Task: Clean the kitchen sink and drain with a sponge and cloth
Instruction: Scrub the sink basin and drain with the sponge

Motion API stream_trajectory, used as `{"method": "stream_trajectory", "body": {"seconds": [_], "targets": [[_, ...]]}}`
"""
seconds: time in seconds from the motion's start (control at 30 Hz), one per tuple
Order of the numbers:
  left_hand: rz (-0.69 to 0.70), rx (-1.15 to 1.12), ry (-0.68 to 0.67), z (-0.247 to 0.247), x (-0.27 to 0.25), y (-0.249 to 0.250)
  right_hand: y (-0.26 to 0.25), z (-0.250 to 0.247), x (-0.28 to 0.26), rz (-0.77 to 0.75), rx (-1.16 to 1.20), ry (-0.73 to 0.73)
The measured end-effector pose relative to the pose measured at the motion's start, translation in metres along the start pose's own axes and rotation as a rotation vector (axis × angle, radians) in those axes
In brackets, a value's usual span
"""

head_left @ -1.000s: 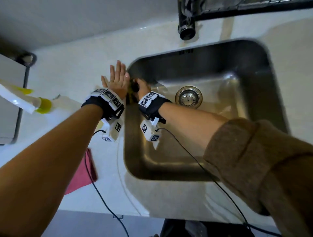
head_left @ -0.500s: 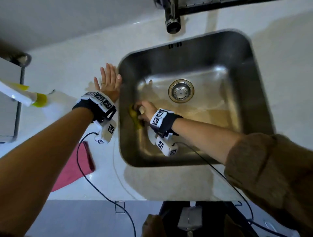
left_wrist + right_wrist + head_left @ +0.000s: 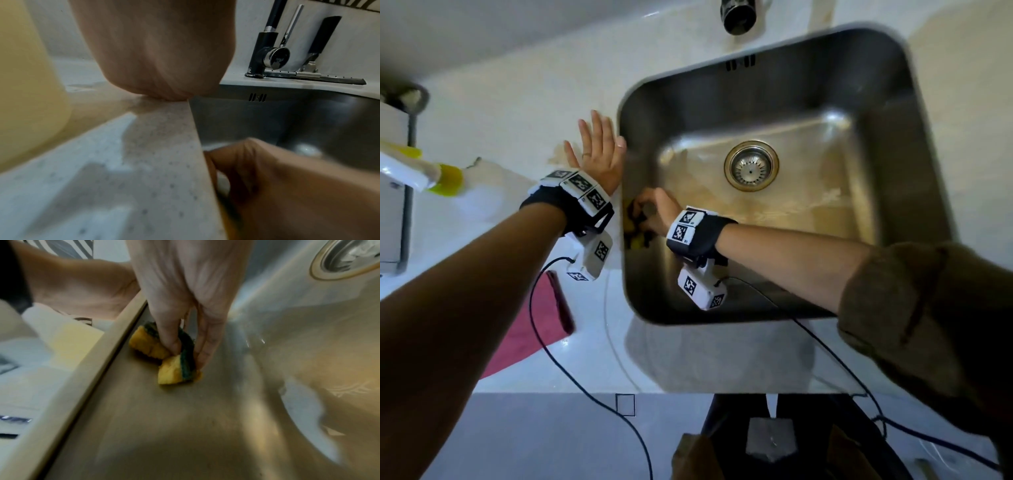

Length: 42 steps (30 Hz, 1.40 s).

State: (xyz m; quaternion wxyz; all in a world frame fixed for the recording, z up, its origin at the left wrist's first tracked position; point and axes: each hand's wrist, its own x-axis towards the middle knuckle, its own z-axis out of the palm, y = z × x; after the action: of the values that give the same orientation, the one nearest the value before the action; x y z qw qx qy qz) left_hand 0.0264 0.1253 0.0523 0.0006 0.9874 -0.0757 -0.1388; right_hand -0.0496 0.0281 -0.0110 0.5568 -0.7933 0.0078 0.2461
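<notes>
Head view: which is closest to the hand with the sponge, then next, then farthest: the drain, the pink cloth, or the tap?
From the right hand, holding the sponge at the sink's left wall:
1. Drain, just up and right, on the sink floor.
2. Pink cloth, down-left on the counter, under the left arm.
3. Tap, at the top edge, behind the sink.

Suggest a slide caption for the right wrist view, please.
Right hand pinches a folded yellow-green sponge against the sink wall.
</notes>
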Motion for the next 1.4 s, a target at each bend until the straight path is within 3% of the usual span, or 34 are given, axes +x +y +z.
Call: {"method": "stream_trajectory", "body": {"seconds": [0.13,0.27,0.33,0.4,0.5,0.6,0.7,0.97,1.1,1.17,1.3,1.4], "targets": [[0.003,0.003,-0.013,-0.001,-0.001,0.001,-0.006,0.014,-0.033,-0.041,0.146,-0.146],[-0.029,-0.121,-0.059,-0.006,0.0,0.002,-0.004,0.005,-0.026,-0.092,-0.016,-0.456],[-0.034,-0.144,-0.07,-0.007,0.0,0.003,0.002,-0.013,-0.014,-0.108,-0.07,-0.538],[-0.047,-0.128,-0.09,-0.007,0.0,0.003,0.008,-0.029,0.0,-0.053,-0.005,-0.427],[-0.046,-0.082,-0.089,-0.008,0.0,0.003,0.004,-0.044,0.015,0.038,-0.031,-0.108],[-0.048,-0.064,-0.096,-0.007,-0.001,0.003,-0.006,-0.039,0.022,0.032,-0.012,0.107],[-0.039,-0.069,-0.093,-0.008,-0.001,0.003,-0.001,-0.026,0.028,-0.064,-0.09,0.149],[-0.033,-0.048,-0.115,-0.012,-0.004,0.006,0.012,0.001,0.006,-0.065,-0.117,-0.127],[-0.051,-0.096,-0.121,-0.013,-0.004,0.007,0.028,0.027,-0.017,-0.01,-0.219,-0.453],[-0.052,-0.103,-0.124,-0.013,-0.002,0.005,0.027,0.02,-0.014,0.036,-0.07,-0.533],[-0.042,-0.145,-0.11,-0.01,-0.002,0.004,0.018,-0.033,0.013,-0.083,-0.031,-0.354],[-0.053,-0.121,-0.076,-0.007,-0.002,0.005,0.008,-0.055,0.047,0.149,0.385,0.052]]}}
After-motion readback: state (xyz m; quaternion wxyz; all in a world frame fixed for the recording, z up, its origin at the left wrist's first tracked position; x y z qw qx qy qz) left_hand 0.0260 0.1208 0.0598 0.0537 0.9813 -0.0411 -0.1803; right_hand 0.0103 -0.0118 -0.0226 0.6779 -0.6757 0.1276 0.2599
